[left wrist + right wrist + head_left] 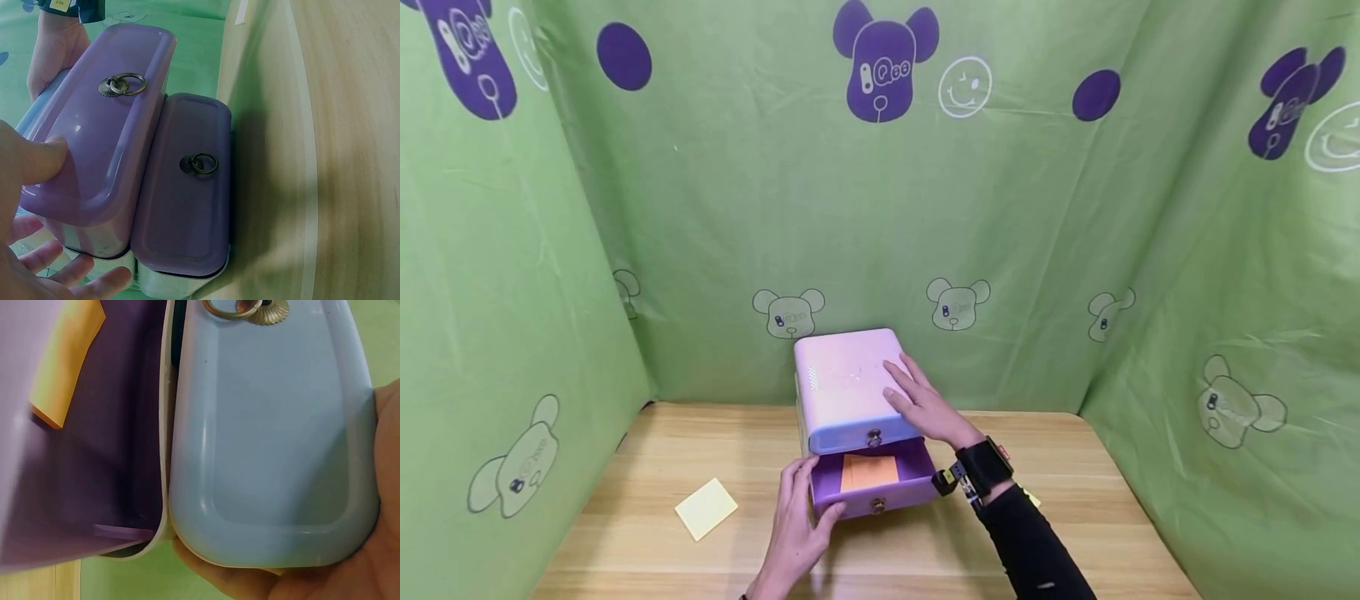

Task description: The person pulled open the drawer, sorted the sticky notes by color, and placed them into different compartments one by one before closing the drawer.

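A small drawer cabinet (pixel 850 375) with a pinkish top and a light blue top drawer (pixel 275 437) stands against the back curtain. Its purple middle drawer (pixel 880 502) is pulled out, and an orange sticky-note pad (pixel 868 472) lies inside. Below it, a second purple drawer (pixel 187 206) is closed. My left hand (pixel 797 525) is at the left corner of the pulled-out drawer, thumb on its front, fingers spread loosely along the side. My right hand (pixel 928 408) rests on the right side of the cabinet's top with fingers extended.
A pale yellow note pad (pixel 706 508) lies on the wooden table (pixel 655 467) to the left. Another yellow piece (pixel 1032 497) peeks out behind my right forearm. Green printed curtains (pixel 737 208) enclose the table at the back and both sides.
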`<state>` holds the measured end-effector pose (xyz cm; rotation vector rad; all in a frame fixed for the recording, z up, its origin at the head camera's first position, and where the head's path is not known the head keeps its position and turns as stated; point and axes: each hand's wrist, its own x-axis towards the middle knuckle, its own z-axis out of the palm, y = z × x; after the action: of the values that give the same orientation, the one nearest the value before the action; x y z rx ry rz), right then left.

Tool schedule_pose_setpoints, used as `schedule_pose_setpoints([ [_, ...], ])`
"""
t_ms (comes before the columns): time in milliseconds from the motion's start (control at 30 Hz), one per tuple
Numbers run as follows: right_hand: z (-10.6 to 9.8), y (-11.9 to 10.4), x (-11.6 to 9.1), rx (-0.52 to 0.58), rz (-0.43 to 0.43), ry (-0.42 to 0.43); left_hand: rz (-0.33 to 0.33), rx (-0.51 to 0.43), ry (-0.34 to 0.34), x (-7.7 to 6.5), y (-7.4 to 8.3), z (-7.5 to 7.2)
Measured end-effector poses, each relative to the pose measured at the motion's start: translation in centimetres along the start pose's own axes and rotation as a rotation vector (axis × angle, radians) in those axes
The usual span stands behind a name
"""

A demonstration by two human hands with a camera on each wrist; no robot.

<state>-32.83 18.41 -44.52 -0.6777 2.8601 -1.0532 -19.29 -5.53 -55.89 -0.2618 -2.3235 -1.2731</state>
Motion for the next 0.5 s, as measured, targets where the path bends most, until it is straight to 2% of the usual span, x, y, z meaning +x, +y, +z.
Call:
schedule_pose_setpoints([
  [300,-0.05,0.01,-0.18,0.008,-0.01,-0.005,-0.012,-0.01,0.01,0.22,-0.03,0.17],
  [500,-0.09,-0.05,-0.18,0.002,-0.012,-0.004,-0.045,-0.038,0.019,0.52,0.19,0.1],
])
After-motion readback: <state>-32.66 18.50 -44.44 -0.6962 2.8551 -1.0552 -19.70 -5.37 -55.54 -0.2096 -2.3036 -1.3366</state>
